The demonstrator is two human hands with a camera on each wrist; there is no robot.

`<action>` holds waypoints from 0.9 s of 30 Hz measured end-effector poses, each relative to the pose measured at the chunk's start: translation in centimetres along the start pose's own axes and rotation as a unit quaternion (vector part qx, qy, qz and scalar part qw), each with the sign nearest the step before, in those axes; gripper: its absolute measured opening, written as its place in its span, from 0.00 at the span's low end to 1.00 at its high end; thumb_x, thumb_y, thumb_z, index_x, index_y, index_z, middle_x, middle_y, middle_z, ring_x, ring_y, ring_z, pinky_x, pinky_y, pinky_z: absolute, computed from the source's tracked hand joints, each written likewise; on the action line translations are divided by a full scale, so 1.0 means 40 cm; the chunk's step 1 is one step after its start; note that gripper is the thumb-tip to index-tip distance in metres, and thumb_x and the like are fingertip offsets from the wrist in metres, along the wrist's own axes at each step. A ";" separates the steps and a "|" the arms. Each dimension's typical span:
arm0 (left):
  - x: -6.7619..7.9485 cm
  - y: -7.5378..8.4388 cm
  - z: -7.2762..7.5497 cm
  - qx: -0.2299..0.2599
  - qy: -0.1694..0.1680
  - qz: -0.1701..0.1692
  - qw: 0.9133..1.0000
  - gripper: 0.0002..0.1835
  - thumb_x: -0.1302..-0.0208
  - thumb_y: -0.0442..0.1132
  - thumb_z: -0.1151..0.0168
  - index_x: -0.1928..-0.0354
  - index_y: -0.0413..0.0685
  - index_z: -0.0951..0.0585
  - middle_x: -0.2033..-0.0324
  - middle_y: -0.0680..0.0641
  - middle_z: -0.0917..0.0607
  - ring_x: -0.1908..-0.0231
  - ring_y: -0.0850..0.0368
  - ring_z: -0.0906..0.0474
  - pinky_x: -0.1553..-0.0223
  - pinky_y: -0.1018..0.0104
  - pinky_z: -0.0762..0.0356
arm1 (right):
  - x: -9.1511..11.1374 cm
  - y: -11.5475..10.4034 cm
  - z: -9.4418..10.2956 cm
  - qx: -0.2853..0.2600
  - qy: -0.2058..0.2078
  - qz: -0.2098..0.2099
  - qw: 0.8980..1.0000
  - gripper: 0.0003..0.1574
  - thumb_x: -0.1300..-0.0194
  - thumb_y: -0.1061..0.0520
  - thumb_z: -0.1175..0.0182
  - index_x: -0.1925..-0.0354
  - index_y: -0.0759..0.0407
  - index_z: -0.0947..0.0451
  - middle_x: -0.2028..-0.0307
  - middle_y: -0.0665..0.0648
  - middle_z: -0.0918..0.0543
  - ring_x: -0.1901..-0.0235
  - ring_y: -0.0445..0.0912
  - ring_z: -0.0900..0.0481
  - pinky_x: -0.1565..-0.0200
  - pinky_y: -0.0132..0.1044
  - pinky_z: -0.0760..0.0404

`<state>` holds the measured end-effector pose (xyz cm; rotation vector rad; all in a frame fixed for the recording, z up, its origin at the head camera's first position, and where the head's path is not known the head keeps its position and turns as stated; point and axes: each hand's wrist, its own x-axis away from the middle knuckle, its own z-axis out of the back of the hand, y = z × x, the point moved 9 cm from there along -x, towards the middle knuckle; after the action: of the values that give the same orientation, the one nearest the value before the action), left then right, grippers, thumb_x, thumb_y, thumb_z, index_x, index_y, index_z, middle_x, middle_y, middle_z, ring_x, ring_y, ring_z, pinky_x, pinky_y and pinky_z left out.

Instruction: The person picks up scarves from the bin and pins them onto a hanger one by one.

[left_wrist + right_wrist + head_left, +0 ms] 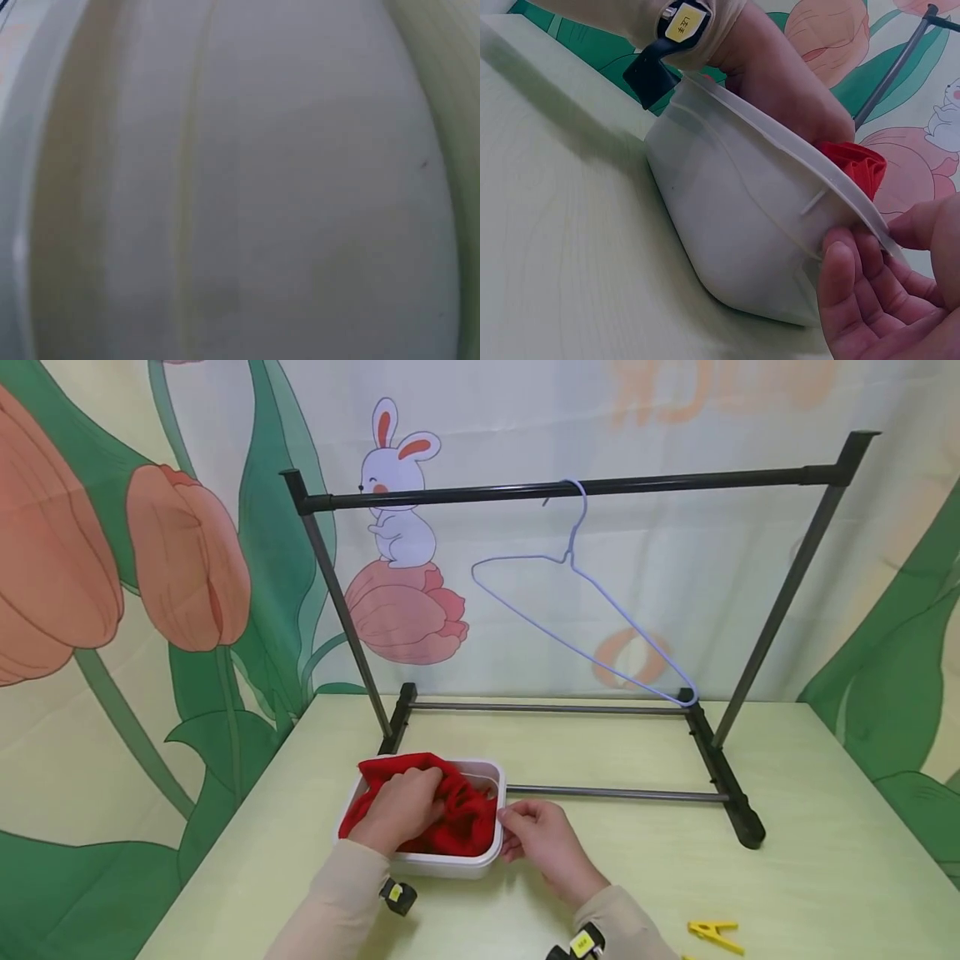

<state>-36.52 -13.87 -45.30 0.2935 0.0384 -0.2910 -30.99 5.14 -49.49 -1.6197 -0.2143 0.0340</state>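
A red cloth (pixel 465 818) lies bunched inside a white plastic basin (pixel 450 866). From above, my left hand (pixel 403 806) reaches into the basin and grips the cloth, its fingertips hidden in the folds. My right hand (pixel 546 843) holds the basin's right rim; the right wrist view shows the thumb over the rim (pixel 840 180) and curled fingers (pixel 840 274) under it. Only the basin's pale outer wall (pixel 315 187) fills the left wrist view, close and blurred.
Behind the basin stands a black rack (pixel 480 494), with a light purple wire hanger (pixel 592 585) hooked on its top bar. A yellow clothespin (pixel 715 933) lies on the table (pixel 600 747) at the front right. A printed curtain (pixel 510 427) hangs behind.
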 end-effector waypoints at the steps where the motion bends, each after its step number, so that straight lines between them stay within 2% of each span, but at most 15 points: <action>1: 0.001 -0.003 0.004 0.007 0.003 0.000 1.000 0.12 0.38 0.38 0.24 0.64 0.51 0.23 0.75 0.52 0.19 0.75 0.55 0.25 0.69 0.59 0.19 | 0.001 0.001 0.000 0.000 0.000 -0.001 1.000 0.14 0.22 0.62 0.40 0.50 0.76 0.20 0.73 0.54 0.15 0.76 0.43 0.18 0.71 0.34 0.15; 5: 0.007 -0.009 0.025 0.028 0.017 -0.005 0.999 0.12 0.39 0.36 0.25 0.61 0.51 0.22 0.73 0.53 0.18 0.73 0.57 0.25 0.68 0.62 0.19 | 0.001 0.004 0.001 0.000 0.000 -0.001 1.000 0.14 0.22 0.62 0.40 0.50 0.76 0.20 0.73 0.55 0.16 0.76 0.43 0.18 0.71 0.34 0.15; 7: 0.025 0.014 0.069 0.032 0.027 -0.002 0.999 0.12 0.38 0.35 0.25 0.61 0.50 0.22 0.72 0.52 0.18 0.72 0.57 0.24 0.65 0.62 0.17 | 0.001 0.004 0.002 -0.001 0.000 0.000 1.000 0.14 0.22 0.62 0.40 0.50 0.76 0.20 0.73 0.55 0.16 0.76 0.43 0.18 0.71 0.34 0.15; 13: 0.054 0.045 0.169 0.020 0.072 0.003 0.997 0.12 0.35 0.34 0.25 0.60 0.47 0.23 0.71 0.49 0.18 0.69 0.54 0.24 0.63 0.61 0.17 | 0.002 0.001 0.000 -0.004 -0.002 0.002 1.000 0.14 0.22 0.62 0.40 0.50 0.76 0.20 0.74 0.54 0.15 0.77 0.43 0.18 0.71 0.33 0.15; 18: 0.076 0.060 0.244 0.021 0.115 -0.018 0.993 0.10 0.33 0.32 0.28 0.60 0.46 0.23 0.70 0.47 0.18 0.69 0.53 0.24 0.63 0.60 0.18 | 0.003 0.000 -0.001 -0.001 0.000 0.000 1.000 0.14 0.21 0.62 0.40 0.50 0.77 0.20 0.74 0.54 0.15 0.76 0.43 0.18 0.71 0.33 0.15; 23: 0.103 0.079 0.318 0.032 0.163 -0.039 0.985 0.10 0.34 0.30 0.28 0.60 0.47 0.22 0.68 0.45 0.16 0.68 0.52 0.23 0.62 0.57 0.14 | 0.002 0.000 0.000 0.002 0.004 -0.003 1.000 0.14 0.21 0.62 0.40 0.50 0.76 0.20 0.73 0.55 0.15 0.76 0.43 0.18 0.71 0.34 0.15; 27: 0.116 0.090 0.363 0.028 0.188 -0.049 0.981 0.11 0.36 0.30 0.26 0.59 0.46 0.21 0.66 0.44 0.15 0.67 0.51 0.22 0.61 0.54 0.11 | 0.003 0.000 0.000 0.000 0.006 -0.005 1.000 0.14 0.22 0.62 0.40 0.50 0.76 0.20 0.73 0.55 0.15 0.76 0.43 0.18 0.71 0.34 0.15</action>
<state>-31.10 -16.11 -30.76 0.4011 0.4189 -0.3321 -30.88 5.16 -49.48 -1.6177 -0.2133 0.0180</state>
